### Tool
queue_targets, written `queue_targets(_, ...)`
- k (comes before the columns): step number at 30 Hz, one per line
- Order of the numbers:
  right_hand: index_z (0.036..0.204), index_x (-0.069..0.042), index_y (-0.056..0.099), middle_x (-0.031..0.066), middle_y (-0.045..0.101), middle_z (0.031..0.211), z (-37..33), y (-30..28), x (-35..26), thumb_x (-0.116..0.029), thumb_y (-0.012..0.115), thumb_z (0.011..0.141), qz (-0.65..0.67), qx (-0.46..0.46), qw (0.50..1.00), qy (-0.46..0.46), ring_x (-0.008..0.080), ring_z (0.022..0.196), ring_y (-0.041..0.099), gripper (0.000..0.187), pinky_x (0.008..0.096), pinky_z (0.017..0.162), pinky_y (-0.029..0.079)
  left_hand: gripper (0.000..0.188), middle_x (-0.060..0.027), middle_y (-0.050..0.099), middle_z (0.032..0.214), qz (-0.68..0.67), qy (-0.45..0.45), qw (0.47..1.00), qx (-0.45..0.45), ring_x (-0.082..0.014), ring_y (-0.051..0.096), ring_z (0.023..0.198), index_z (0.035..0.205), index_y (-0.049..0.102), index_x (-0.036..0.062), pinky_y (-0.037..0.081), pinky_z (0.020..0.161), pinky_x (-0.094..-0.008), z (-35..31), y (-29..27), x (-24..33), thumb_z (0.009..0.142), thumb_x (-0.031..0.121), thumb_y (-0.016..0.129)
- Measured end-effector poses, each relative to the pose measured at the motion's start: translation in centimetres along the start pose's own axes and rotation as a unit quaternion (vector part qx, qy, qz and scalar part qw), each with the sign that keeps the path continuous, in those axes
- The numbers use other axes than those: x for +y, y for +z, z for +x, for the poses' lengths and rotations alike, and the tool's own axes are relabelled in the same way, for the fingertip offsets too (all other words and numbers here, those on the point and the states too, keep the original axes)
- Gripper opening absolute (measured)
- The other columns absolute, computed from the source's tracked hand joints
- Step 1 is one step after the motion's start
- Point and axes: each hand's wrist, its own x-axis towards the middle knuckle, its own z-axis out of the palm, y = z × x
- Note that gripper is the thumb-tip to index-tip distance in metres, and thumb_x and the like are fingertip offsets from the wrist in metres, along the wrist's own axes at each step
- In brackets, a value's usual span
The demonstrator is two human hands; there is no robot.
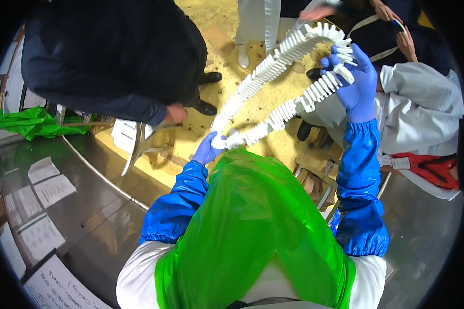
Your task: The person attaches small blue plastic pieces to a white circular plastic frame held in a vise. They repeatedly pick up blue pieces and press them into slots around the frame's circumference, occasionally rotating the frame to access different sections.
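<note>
A long white plastic conveyor chain (265,69), made of many toothed links, hangs between my hands in a narrow bent loop. My left hand (206,150), in a blue glove, is closed round its near-left end, close to my green apron (258,201). Higher up on the right, my right hand (359,85), also blue-gloved, grips the chain where it curves round. There the fingers wrap through the loop, and a link with a flat end lies by the palm. Blue sleeve covers (361,185) cover both forearms.
A person in dark clothes (108,56) stands ahead on the left, a bare hand (176,114) hanging low. Other people are at the far right, one in a white coat (423,98). Papers (49,190) lie on a metal table (103,221) at left. The floor (219,49) is yellow and stained.
</note>
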Motion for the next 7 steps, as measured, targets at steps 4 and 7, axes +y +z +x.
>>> queue_targets(4, 0.119, 0.013, 0.062, 0.0242, 0.07, 0.093, 5.7, 2.8, 0.1, -0.042, 0.05, 0.105, 0.002, -0.075, 0.994, 0.082, 0.0389, 0.091, 0.072, 0.058, 0.0457, 0.082, 0.06, 0.04, -0.0108, 0.069, 0.117, 0.217, -0.053, 0.972, 0.071, -0.028, 0.066, 0.109, 0.136, 0.055, 0.0087, 0.052, 0.106, -0.0506, 3.6, 0.3, 1.3, 0.1, 0.027, 0.062)
queue_targets(7, 0.117, 0.013, 0.063, 0.0245, 0.071, 0.093, 9.6, 3.2, 0.8, -0.041, 0.05, 0.106, -0.031, -0.049, 0.995, 0.077, 0.0371, 0.081, 0.072, 0.057, 0.0442, 0.081, 0.06, 0.05, -0.0095, 0.064, 0.135, 0.327, -0.097, 0.937, 0.078, -0.028, 0.065, 0.122, 0.146, 0.048, 0.021, 0.054, 0.103, -0.0455, 6.4, -0.8, 2.3, 0.099, 0.031, 0.065)
